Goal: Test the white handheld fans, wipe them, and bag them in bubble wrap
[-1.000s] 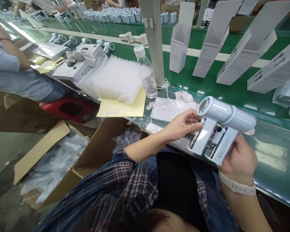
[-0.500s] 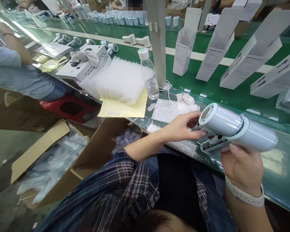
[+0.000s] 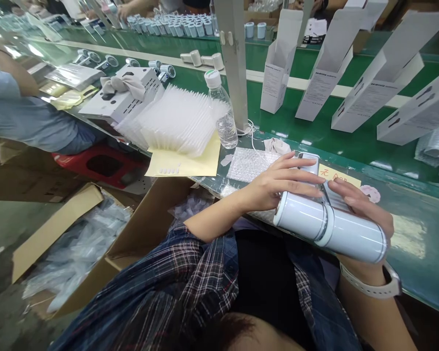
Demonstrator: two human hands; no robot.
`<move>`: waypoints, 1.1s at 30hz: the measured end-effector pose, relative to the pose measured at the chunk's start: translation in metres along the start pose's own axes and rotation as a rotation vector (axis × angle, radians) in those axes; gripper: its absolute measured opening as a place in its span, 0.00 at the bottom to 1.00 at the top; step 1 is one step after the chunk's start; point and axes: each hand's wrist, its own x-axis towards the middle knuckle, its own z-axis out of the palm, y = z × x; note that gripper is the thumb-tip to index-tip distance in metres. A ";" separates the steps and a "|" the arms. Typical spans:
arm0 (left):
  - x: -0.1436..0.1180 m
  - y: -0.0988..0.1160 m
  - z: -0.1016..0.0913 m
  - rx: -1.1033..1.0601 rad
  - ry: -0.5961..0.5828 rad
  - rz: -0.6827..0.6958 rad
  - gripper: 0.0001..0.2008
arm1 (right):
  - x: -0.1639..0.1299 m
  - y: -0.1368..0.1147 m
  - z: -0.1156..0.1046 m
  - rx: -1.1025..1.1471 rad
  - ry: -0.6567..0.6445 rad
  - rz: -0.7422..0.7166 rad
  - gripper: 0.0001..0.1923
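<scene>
A light blue appliance [image 3: 354, 234] with a two-part cylindrical body lies across both my hands, above the near edge of the bench. My right hand [image 3: 375, 209] wraps round its right end, with the fingers over the far side. At the other end, my left hand [image 3: 278, 183] has its fingers stretched out over the appliance's far side part; its thumb is hidden. Just beyond my left wrist lies a sheet of bubble wrap [image 3: 249, 163]. Behind my right fingers a yellow paper with red handwriting [image 3: 346, 176] shows in part.
Open white boxes [image 3: 274, 90] stand along the green belt [image 3: 300, 131]. A water bottle [image 3: 225, 119] stands beside a metal post [image 3: 237, 73]. Stacked white sheets [image 3: 177, 119] lie on yellow paper [image 3: 161, 165]. A cardboard box of plastic bags [image 3: 84, 243] sits at lower left. Another person's arm [image 3: 7, 73] is at far left.
The appliance has turned over and come lower and nearer to me, its side part now on the far side. My left fingers have straightened over it; my right hand has shifted round its end.
</scene>
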 end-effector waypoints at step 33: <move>-0.009 0.010 -0.004 -0.111 -0.072 -0.168 0.13 | -0.013 0.009 -0.006 -0.179 -0.084 -0.071 0.36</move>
